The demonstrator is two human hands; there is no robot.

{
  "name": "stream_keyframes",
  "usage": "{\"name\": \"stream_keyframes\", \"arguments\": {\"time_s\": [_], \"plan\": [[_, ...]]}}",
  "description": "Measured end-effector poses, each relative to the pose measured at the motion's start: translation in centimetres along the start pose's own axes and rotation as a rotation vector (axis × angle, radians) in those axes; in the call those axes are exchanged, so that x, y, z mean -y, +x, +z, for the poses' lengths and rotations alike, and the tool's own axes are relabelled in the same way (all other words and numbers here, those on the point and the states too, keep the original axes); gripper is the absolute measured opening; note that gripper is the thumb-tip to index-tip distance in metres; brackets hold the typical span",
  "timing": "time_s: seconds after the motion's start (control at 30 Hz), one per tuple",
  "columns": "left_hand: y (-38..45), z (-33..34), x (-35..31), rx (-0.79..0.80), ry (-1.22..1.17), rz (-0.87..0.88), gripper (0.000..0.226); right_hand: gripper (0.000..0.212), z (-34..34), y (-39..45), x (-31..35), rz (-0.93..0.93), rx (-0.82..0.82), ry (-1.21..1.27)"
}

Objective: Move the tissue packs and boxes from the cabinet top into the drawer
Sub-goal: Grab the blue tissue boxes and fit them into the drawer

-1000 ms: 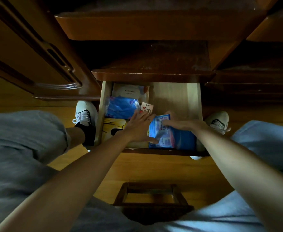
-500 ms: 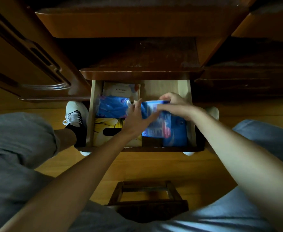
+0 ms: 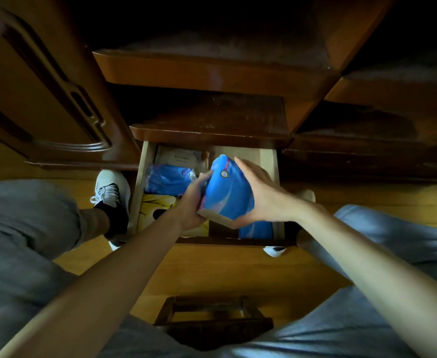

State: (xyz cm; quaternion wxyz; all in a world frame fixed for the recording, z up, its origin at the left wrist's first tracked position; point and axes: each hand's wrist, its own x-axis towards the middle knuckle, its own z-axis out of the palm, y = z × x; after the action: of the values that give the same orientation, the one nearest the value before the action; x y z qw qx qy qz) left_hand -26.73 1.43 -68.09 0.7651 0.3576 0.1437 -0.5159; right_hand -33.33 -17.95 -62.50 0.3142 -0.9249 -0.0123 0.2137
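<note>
blue tissue pack [image 3: 229, 192] looks soft, light, slippery; both hands' fingers [image 3: 243, 166] wrap its sides over drawer [image 3: 270, 161].

Head view, steeply down over drawer [image 3: 271, 161]

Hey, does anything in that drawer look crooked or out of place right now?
Only the blue pack: both hands hold it tilted on edge above the drawer, not lying flat like the other packs. Left hand grips its left side, right hand its right. Nothing looks spilled or torn.
</note>
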Motion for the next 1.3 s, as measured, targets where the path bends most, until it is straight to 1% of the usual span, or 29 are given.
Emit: {"name": "stream_keyframes", "arguments": {"time_s": [0.1, 0.17, 0.23, 0.3, 0.33, 0.4, 0.47, 0.57, 0.63, 0.7, 0.8, 0.97, 1.1, 1.17, 1.27, 1.3], "plan": [[0.2, -0.4, 1.4, -0.113, 0.035, 0.023, 0.049, 0.157, 2.1, 0.1, -0.1, -0.020, -0.035, -0.292], [0.4, -0.7, 2.1, -0.155, 0.004, 0.044, 0.040, 0.159, 3.4, 0.6, -0.4, -0.016, -0.049, -0.379], [0.8, -1.0, 2.4, -0.243, 0.043, 0.072, 0.036, 0.157, 4.3, 1.3, -0.9, -0.007, -0.044, -0.396], [1.7, -1.5, 2.4, -0.400, 0.218, 0.123, 0.030, 0.154, 4.3, 2.0, -1.6, 0.012, -0.009, -0.413], [2.0, -2.2, 2.2, -0.487, 0.324, 0.172, 0.023, 0.153, 4.1, 2.4, -2.1, 0.028, 0.010, -0.431], [2.4, -4.1, 1.6, -0.592, 0.487, 0.298, 0.010, 0.150, 3.8, 3.2, -3.3, 0.079, 0.057, -0.449], [2.4, -6.1, 0.7, -0.665, 0.624, 0.379, 0.009, 0.149, 4.0, 3.8, -4.1, 0.128, 0.144, -0.409], [2.7, -8.2, 0.3, -0.751, 0.637, 0.407, 0.017, 0.145, 5.3, 4.9, -4.1, 0.091, 0.297, -0.369], [3.2, -8.6, 0.5, -0.754, 0.661, 0.417, 0.016, 0.141, 5.9, 6.0, -3.7, 0.052, 0.358, -0.360], [3.5, -8.6, 0.8, -0.713, 0.720, 0.430, 0.012, 0.141, 6.2, 6.8, -3.6, 0.052, 0.376, -0.350], [3.5, -8.6, 1.3, -0.671, 0.781, 0.409, 0.016, 0.143, 6.5, 6.5, -4.3, 0.052, 0.331, -0.317], [3.5, -8.5, 1.4, -0.657, 0.895, 0.400, 0.019, 0.139, 6.5, 5.8, -5.4, 0.045, 0.271, -0.105], [2.9, -8.1, 1.8, -0.605, 1.062, 0.407, 0.020, 0.135, 6.8, 5.8, -6.3, 0.040, 0.258, -0.058], [2.5, -7.9, 2.0, -0.561, 1.192, 0.392, 0.026, 0.132, 7.0, 5.8, -6.3, 0.022, 0.265, -0.120], [2.2, -7.6, 2.2, -0.486, 1.445, 0.388, 0.042, 0.133, 7.7, 6.3, -6.0, -0.028, 0.256, -0.375], [2.1, -7.4, 2.3, -0.474, 1.534, 0.395, 0.049, 0.135, 7.8, 6.5, -5.8, -0.024, 0.267, -0.425]]}}
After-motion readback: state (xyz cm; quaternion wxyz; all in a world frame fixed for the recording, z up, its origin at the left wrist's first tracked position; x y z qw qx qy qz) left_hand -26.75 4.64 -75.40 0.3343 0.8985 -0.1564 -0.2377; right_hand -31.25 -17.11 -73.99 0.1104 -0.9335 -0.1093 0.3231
